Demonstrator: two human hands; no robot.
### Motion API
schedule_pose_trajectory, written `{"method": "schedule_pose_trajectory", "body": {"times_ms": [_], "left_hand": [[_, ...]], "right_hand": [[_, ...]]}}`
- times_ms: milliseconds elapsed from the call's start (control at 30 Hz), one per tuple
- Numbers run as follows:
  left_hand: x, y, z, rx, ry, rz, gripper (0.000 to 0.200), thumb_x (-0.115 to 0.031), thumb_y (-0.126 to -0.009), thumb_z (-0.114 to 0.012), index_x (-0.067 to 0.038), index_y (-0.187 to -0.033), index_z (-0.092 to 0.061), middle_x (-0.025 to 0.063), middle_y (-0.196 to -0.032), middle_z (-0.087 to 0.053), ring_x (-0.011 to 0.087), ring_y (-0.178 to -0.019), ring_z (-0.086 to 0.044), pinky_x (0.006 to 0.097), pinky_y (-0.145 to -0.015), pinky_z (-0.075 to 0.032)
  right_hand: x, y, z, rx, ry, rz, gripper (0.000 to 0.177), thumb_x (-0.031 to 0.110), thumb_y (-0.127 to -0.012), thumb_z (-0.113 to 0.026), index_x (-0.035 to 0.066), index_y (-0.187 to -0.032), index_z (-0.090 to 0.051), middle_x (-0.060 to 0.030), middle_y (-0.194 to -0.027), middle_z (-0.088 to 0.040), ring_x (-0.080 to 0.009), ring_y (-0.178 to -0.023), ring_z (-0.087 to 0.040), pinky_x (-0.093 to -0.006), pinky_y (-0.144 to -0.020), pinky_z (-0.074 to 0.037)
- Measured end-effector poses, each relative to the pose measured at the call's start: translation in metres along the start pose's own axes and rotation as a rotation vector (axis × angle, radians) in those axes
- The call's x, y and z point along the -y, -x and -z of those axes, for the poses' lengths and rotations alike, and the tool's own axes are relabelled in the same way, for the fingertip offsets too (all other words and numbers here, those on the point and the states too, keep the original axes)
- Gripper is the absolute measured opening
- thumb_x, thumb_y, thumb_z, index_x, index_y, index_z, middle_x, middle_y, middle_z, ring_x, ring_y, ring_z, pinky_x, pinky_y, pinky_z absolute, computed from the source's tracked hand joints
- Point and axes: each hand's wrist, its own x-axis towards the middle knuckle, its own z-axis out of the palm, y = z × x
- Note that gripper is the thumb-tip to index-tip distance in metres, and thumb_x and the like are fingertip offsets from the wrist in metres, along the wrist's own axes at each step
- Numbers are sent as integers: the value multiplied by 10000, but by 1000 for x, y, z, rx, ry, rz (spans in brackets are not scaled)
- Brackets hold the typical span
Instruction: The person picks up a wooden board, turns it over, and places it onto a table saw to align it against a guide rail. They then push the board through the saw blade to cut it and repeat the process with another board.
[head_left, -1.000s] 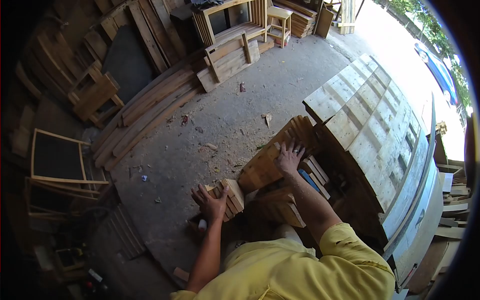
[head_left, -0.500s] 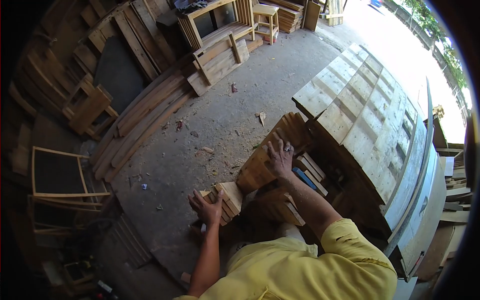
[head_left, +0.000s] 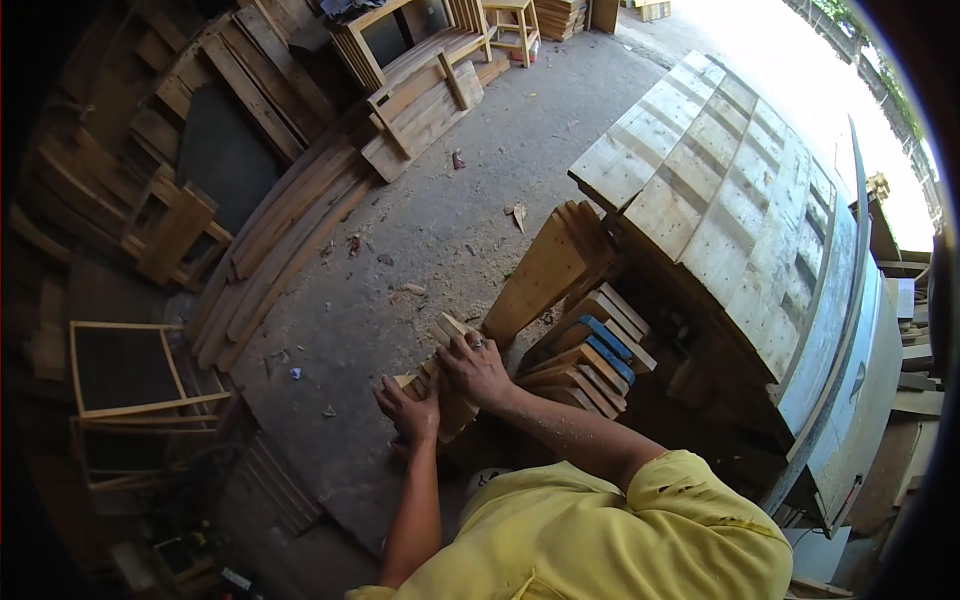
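Observation:
A small stack of short wooden boards (head_left: 457, 413) stands on end in front of me. My left hand (head_left: 410, 408) grips its left side, the thumb over the near edge. My right hand (head_left: 478, 370), with a ring on one finger, is closed over the top of the same stack. The lower part of the stack is in shadow behind my hands. Just beyond it, a row of longer boards (head_left: 545, 275) leans upright. To the right of my right wrist lies a group of board pieces (head_left: 580, 375), two of them with blue faces (head_left: 608, 350).
A large plank-topped workbench (head_left: 700, 190) fills the right side. Wood shavings litter the concrete floor (head_left: 400, 270). Long planks (head_left: 290, 240) lie along the left, near frames with dark panels (head_left: 125, 368). A stool (head_left: 515, 30) stands at the back.
My right hand has moved left and down from the upright boards onto the stack beside my left hand. The blue-faced pieces now show more fully. The view has shifted slightly.

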Motion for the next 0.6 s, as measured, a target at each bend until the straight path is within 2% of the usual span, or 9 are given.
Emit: {"method": "schedule_pose_trajectory", "body": {"times_ms": [100,167,200,267,400,467,533,567,600], "left_hand": [[6,-1,10,9,-15,20,1062,-701,-738,-669,-32,-1466,-280,287,-1503,-214,454,-1392,-247,561,-1061,-360],[10,-1,15,8,-36,28,1059,-702,-741,-665,-36,-1468,-280,285,-1503,-217,450,-1394,-247,563,-1053,-368],[11,-2,16,6,-56,30,1055,-703,-743,-661,-40,-1469,-279,282,-1504,-219,446,-1396,-248,564,-1045,-377],[18,-4,16,-6,-75,36,1060,-712,-740,-657,-48,-1473,-277,277,-1507,-219,443,-1397,-247,567,-1038,-382],[33,-7,19,-3,-72,63,1077,-736,-730,-643,-70,-1486,-263,261,-1520,-212,436,-1405,-237,585,-1023,-386],[32,-7,25,12,-68,84,1083,-741,-728,-641,-74,-1490,-256,259,-1524,-203,433,-1409,-229,593,-1020,-384],[34,-9,27,20,-61,106,1089,-745,-726,-639,-78,-1494,-249,257,-1528,-195,431,-1413,-222,600,-1017,-382],[37,-9,27,24,-66,102,1094,-747,-725,-638,-81,-1497,-242,254,-1532,-187,430,-1415,-216,605,-1015,-380],[40,-9,27,28,-71,98,1099,-750,-725,-636,-83,-1501,-234,252,-1535,-178,429,-1418,-210,610,-1014,-378]], "right_hand": [[9,-2,10,-12,-26,3,424,288,-859,-570,180,-1268,-569,-120,-1152,-520,-298,-1090,-540,-446,-865,-393],[9,-8,28,186,-251,4,391,286,-881,-571,151,-1247,-587,-131,-1149,-541,-335,-1131,-529,-466,-889,-417],[6,-7,20,189,-248,4,391,286,-881,-571,151,-1247,-587,-131,-1149,-541,-335,-1131,-529,-466,-889,-417],[-3,-8,-1,311,-564,-42,386,280,-877,-612,116,-1226,-593,-148,-1164,-557,-365,-1118,-529,-479,-912,-443],[-14,-18,23,236,-598,-36,354,245,-880,-622,109,-1207,-603,-177,-1250,-523,-348,-1051,-587,-430,-893,-492],[-37,-32,48,164,-349,-262,432,294,-855,-670,105,-1234,-587,-169,-1318,-495,-337,-1140,-550,-438,-928,-468],[-95,-44,37,43,-46,-336,530,354,-821,-699,89,-1262,-569,-159,-1361,-471,-328,-1238,-476,-479,-969,-419],[-122,-51,36,34,77,-458,627,380,-799,-707,54,-1305,-531,-155,-1393,-453,-326,-1301,-407,-515,-997,-370],[-149,-56,41,-29,148,-507,685,370,-772,-717,47,-1331,-488,-173,-1414,-433,-332,-1305,-410,-509,-1017,-360]]}}
